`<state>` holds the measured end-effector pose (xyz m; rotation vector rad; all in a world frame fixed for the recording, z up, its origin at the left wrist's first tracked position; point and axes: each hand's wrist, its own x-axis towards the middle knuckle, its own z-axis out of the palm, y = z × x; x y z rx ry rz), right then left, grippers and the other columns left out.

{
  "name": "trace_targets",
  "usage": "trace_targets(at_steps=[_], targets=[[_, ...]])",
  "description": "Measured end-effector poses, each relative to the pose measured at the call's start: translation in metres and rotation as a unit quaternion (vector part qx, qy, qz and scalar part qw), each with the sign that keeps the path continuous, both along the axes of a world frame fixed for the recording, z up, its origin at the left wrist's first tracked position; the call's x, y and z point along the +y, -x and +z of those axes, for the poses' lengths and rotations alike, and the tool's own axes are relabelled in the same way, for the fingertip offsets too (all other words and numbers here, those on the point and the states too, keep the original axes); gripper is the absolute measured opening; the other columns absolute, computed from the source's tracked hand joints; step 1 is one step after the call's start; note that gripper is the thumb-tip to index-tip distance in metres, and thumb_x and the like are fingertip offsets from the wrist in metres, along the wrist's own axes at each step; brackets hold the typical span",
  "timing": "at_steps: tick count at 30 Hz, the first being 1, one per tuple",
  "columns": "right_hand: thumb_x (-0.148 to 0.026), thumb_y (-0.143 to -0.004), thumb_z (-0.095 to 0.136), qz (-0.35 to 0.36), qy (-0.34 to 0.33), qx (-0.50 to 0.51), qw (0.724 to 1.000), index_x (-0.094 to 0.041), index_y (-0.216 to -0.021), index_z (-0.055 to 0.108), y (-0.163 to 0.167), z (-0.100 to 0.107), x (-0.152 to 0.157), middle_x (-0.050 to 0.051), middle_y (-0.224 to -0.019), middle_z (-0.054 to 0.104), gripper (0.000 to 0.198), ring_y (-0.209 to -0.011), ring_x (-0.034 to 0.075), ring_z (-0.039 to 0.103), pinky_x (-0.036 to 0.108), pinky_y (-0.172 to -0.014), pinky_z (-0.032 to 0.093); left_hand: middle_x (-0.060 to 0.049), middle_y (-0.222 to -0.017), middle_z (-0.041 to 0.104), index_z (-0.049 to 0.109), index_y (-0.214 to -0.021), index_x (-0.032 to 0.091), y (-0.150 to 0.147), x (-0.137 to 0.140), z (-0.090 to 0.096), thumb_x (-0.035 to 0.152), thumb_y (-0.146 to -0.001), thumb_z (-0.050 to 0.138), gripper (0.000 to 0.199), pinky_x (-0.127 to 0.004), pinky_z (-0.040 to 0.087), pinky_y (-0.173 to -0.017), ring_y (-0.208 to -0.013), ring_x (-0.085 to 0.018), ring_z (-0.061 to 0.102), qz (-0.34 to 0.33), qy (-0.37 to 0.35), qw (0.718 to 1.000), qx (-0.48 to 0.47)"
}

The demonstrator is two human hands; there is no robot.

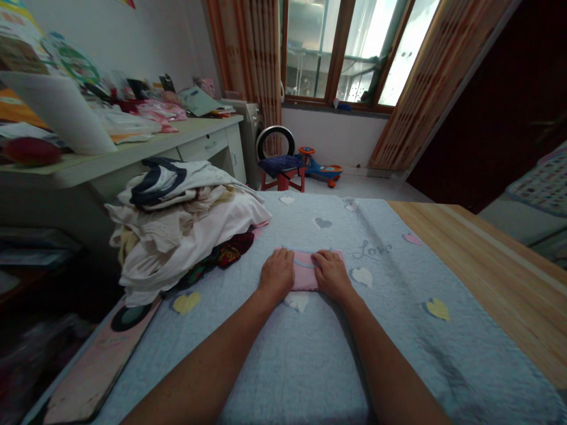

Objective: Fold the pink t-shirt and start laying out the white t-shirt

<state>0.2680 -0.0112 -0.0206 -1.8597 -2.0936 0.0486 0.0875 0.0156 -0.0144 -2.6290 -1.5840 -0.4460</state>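
Observation:
A small pink cloth with a light blue curved stripe [305, 274] lies folded into a rectangle on a pale blue bedspread [283, 366]. My left hand [278, 274] rests on its left end, with the fingers curled over toward the far edge. On the right end, my right hand [331, 274] sits the same way, its fingers bent and pressed onto the fabric. Both thumbs point inward, and the cloth's middle shows between the hands. The fingertips are partly hidden.
A heap of crumpled clothes [190, 218] lies to the left, beside a long pink board-like object [104, 360]. Bare wood [482, 260] borders the bedspread on the right. Beyond stand a cluttered desk [155, 139], a red stool [283, 177] and a blue ride-on toy [321, 170].

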Motion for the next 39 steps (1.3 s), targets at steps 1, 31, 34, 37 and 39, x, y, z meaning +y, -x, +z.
trace_targets(at_steps=[1, 31, 34, 37, 39], targets=[[-0.019, -0.093, 0.048, 0.001, 0.0, 0.002, 1.0, -0.021, -0.121, 0.065, 0.0, 0.0, 0.0, 0.009, -0.127, 0.062, 0.033, -0.116, 0.024, 0.051, 0.035, -0.105, 0.034, -0.014, -0.117, 0.062, 0.058, -0.114, 0.012, 0.0, 0.0, -0.001, 0.012, -0.09, 0.047, 0.027, -0.038, 0.042, -0.104, -0.117, -0.027, 0.053, 0.004, -0.001, 1.0, 0.0], [-0.018, -0.093, 0.048, 0.008, -0.006, 0.003, 1.0, -0.02, -0.121, 0.065, 0.0, 0.002, -0.001, 0.009, -0.125, 0.062, 0.032, -0.114, 0.023, 0.052, 0.035, -0.104, 0.034, -0.015, -0.132, 0.06, 0.056, -0.13, 0.015, 0.013, 0.003, -0.005, 0.019, -0.097, 0.039, 0.037, -0.046, 0.032, -0.11, -0.124, -0.027, 0.052, -0.003, -0.018, 1.0, 0.007], [-0.018, -0.093, 0.048, 0.009, -0.007, 0.004, 1.0, -0.02, -0.12, 0.065, 0.0, 0.001, 0.0, 0.009, -0.125, 0.062, 0.032, -0.114, 0.023, 0.052, 0.035, -0.104, 0.035, -0.014, -0.124, 0.063, 0.059, -0.124, 0.015, 0.013, 0.005, -0.002, 0.012, -0.093, 0.041, 0.036, -0.041, 0.04, -0.101, -0.116, -0.026, 0.056, -0.002, -0.003, 1.0, 0.002], [-0.019, -0.093, 0.048, 0.01, -0.004, 0.004, 1.0, -0.021, -0.121, 0.065, -0.001, 0.001, 0.0, 0.009, -0.126, 0.062, 0.032, -0.114, 0.024, 0.052, 0.035, -0.103, 0.035, -0.014, -0.117, 0.065, 0.06, -0.118, 0.014, 0.013, 0.005, 0.0, 0.011, -0.092, 0.042, 0.032, -0.04, 0.042, -0.096, -0.111, -0.026, 0.057, 0.017, -0.002, 1.0, 0.003], [-0.019, -0.093, 0.048, 0.01, -0.003, 0.005, 1.0, -0.021, -0.121, 0.065, -0.001, 0.001, 0.0, 0.009, -0.126, 0.062, 0.032, -0.114, 0.023, 0.052, 0.035, -0.103, 0.035, -0.014, -0.112, 0.066, 0.061, -0.114, 0.014, 0.013, 0.004, 0.001, 0.013, -0.093, 0.043, 0.028, -0.04, 0.042, -0.094, -0.107, -0.027, 0.058, 0.03, -0.004, 0.999, 0.011]])
